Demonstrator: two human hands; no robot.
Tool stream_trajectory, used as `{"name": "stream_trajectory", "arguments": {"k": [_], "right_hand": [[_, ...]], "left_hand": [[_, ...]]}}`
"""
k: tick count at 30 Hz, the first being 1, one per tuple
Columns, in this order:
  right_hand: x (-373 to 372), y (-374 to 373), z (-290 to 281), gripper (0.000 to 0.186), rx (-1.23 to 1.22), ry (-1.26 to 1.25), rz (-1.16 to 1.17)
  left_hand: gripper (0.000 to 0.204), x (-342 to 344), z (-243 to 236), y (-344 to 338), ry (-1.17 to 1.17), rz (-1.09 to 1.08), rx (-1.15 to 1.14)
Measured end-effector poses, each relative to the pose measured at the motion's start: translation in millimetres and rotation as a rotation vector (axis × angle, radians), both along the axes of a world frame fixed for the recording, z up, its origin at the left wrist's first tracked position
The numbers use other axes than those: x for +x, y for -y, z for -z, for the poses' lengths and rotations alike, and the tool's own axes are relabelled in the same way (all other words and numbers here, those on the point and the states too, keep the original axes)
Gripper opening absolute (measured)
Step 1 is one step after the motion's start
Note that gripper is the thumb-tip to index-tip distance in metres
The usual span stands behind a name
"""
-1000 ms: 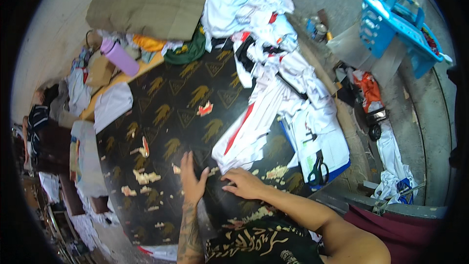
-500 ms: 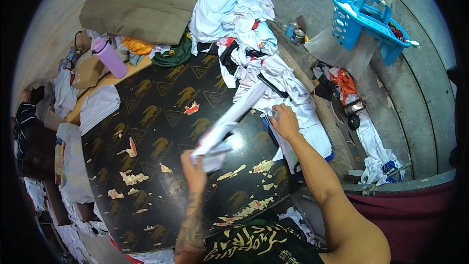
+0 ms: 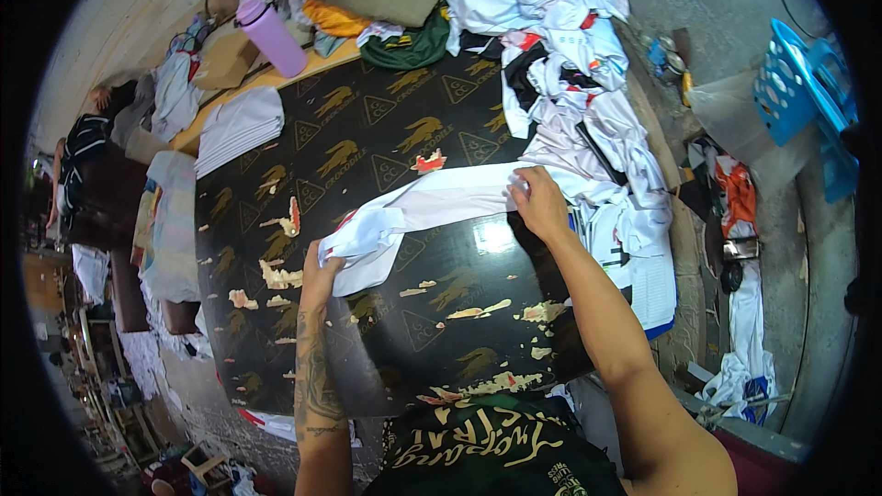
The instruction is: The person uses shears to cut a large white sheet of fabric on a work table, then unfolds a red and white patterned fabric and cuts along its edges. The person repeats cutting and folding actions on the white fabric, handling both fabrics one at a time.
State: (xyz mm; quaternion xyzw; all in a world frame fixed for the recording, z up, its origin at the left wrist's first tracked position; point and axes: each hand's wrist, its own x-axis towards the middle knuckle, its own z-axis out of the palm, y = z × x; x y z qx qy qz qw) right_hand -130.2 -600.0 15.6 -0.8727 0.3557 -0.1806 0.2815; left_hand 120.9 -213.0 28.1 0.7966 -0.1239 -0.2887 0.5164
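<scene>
A long white cloth piece (image 3: 450,195) stretches across the dark tabletop between my hands, a trace of red near its left end. My left hand (image 3: 322,268) is closed on the bunched left end, thumb on top. Farther right, my right hand (image 3: 540,202) pinches the strip with bent fingers, close to where it meets the heap of white garments (image 3: 606,138). Whether the strip's far end lies free or under that heap cannot be made out. Beside my right forearm are white sheets (image 3: 648,276) with a blue edge.
The black board tabletop (image 3: 404,312) has gold print and chipped patches. A stack of folded white cloths (image 3: 241,127) lies at its left, near a lilac bottle (image 3: 273,37) and a cardboard box (image 3: 225,60). A blue plastic basket (image 3: 785,83) hangs at the right.
My right hand has left the blue-edged sheets and taken hold of the white cloth. My left hand has drawn its end leftward, and the strip now lies more crosswise. The view has shifted.
</scene>
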Motion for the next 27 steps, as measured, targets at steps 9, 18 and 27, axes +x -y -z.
{"name": "stream_trajectory", "arguments": {"k": [9, 18, 27], "right_hand": [[5, -10, -54, 0.013, 0.092, 0.262, -0.083], [-113, -83, -102, 0.051, -0.087, 0.064, -0.191], [-205, -182, -12, 0.020, 0.132, -0.010, 0.162]], "left_hand": [[0.019, 30, -76, -37, 0.275, -0.043, 0.030], [0.045, -47, -110, -158, 0.813, 0.109, 0.074], [0.076, -100, 17, -203, 0.766, -0.071, 0.342]]}}
